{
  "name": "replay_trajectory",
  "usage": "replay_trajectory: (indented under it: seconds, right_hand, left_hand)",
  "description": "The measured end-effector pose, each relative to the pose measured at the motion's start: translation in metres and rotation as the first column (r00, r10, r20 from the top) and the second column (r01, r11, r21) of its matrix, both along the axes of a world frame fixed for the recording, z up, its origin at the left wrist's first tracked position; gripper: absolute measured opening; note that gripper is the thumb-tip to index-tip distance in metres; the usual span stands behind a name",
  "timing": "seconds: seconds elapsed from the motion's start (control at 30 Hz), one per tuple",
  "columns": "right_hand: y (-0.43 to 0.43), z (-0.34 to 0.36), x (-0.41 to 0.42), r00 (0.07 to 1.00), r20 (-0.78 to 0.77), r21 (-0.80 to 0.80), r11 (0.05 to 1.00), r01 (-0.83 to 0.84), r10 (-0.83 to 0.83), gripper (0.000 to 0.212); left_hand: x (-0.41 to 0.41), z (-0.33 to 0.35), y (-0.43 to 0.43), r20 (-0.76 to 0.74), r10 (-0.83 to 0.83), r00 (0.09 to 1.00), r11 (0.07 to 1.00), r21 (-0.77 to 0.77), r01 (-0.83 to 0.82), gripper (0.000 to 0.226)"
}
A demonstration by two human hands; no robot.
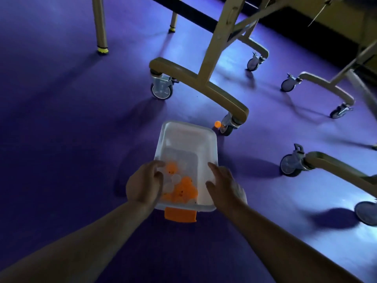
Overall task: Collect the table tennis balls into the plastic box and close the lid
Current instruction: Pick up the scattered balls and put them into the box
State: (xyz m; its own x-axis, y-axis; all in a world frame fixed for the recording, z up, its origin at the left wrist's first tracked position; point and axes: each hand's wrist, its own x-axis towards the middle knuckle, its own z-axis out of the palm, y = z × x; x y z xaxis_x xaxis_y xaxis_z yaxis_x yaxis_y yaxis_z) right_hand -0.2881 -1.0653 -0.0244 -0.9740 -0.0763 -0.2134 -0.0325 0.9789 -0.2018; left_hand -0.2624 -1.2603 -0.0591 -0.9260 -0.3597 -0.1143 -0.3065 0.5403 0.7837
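A clear plastic box (188, 137) with an orange latch (180, 215) at its near end is held above the purple floor. Several orange and white table tennis balls (182, 189) lie in its near end. My left hand (142, 184) grips the box's left rim with the thumb inside. My right hand (223, 183) holds the right wall, fingers spread along it. One loose orange ball (217, 124) rests on the floor just beyond the box, next to a caster wheel. No lid is in view.
Wheeled frames of a table tennis table stand ahead and to the right: a caster (228, 125) beside the loose ball, another (161, 88) at the left end of that base, more casters (290, 164) on the right. Two straight legs (101, 29) stand at the upper left.
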Motion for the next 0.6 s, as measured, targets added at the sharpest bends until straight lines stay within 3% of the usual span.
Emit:
replay_trajectory:
  seconds: [0.2, 0.33, 0.5, 0.6]
  right_hand:
    - [-0.014, 0.062, -0.047, 0.99, -0.019, 0.236, 0.962, -0.133, 0.142, 0.052]
    - [-0.005, 0.083, -0.075, 0.964, -0.007, 0.423, 0.874, -0.237, 0.265, 0.047]
    - [0.001, 0.058, -0.125, 0.928, 0.105, 0.556, 0.753, -0.353, 0.358, 0.035]
    - [-0.001, 0.017, -0.17, 0.901, 0.063, 0.611, 0.697, -0.376, 0.43, 0.024]
  left_hand:
    - [-0.037, 0.014, -0.023, 0.067, 0.026, 0.997, 0.998, 0.064, -0.03, 0.041]
    - [-0.053, 0.01, -0.028, 0.075, -0.024, 0.997, 0.995, 0.098, 0.017, 0.042]
    - [-0.061, -0.003, -0.035, 0.0, -0.024, 1.0, 0.992, 0.127, 0.024, 0.03]
    - [-0.068, -0.014, -0.038, -0.043, -0.027, 0.999, 0.991, 0.131, 0.033, 0.036]
